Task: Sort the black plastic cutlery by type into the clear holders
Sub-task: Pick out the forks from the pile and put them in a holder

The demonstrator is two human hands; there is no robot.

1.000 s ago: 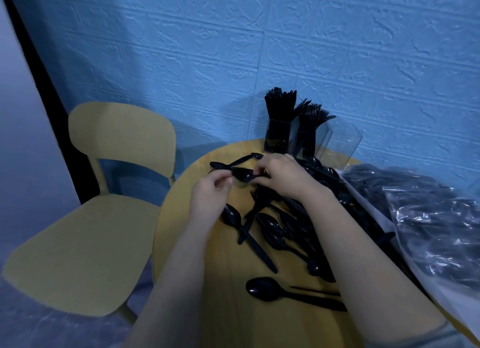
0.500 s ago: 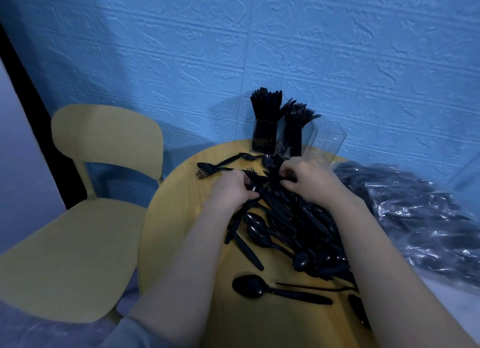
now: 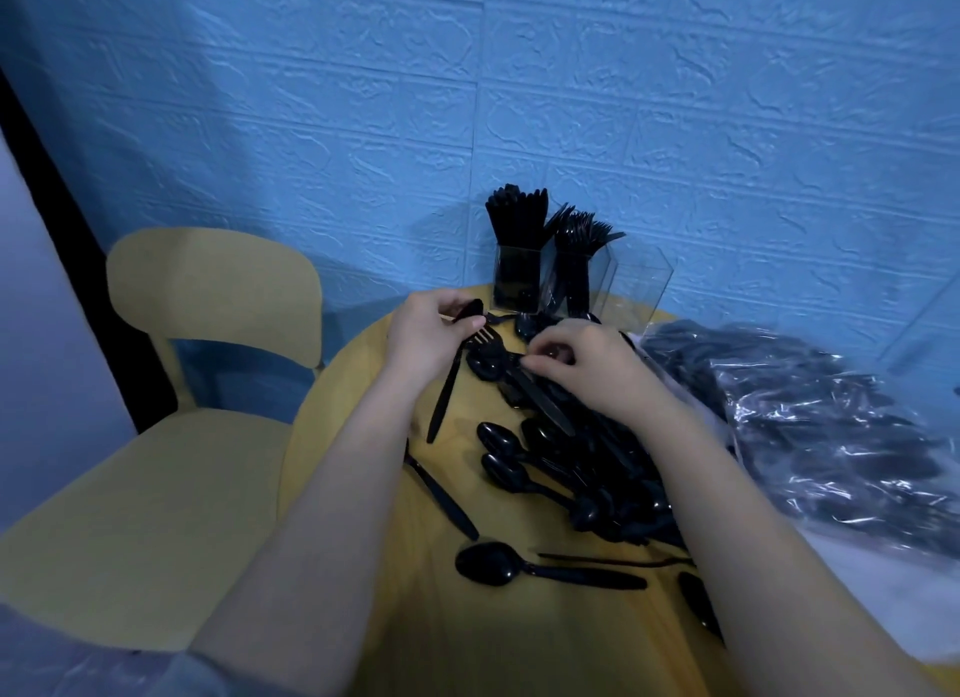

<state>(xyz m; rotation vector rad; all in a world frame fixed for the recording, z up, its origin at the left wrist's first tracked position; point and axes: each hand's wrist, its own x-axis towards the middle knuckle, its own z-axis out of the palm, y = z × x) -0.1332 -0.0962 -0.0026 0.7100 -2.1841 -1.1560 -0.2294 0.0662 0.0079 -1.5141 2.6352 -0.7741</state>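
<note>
**Both hands in the cutlery at the far edge of the table**

We see the left hand (image 3: 434,332) raised over the round yellow table (image 3: 363,488), fingers curled round a black fork (image 3: 452,379); its tines show just right of the thumb, and its handle hangs down and toward us below the palm; a second dark piece sticks out above the fingers, though we cannot tell what kind it is. The right hand (image 3: 587,363) rests on the far end of the loose cutlery heap (image 3: 571,467), fingertips bent and pinching a black piece at the heap's top; we cannot tell its type. The two hands are near each other, the fork between them.

Behind the hands, at the table's far edge, stand three clear holders; the left holder (image 3: 514,280) is packed with upright black handles, the middle holder (image 3: 574,280) holds forks with tines up, and the right holder (image 3: 639,291) looks see-through. A lone spoon (image 3: 519,566) lies nearest us; a clear bag of cutlery (image 3: 831,426) lies to the right; a yellow chair (image 3: 208,384) stands to the left.
</note>
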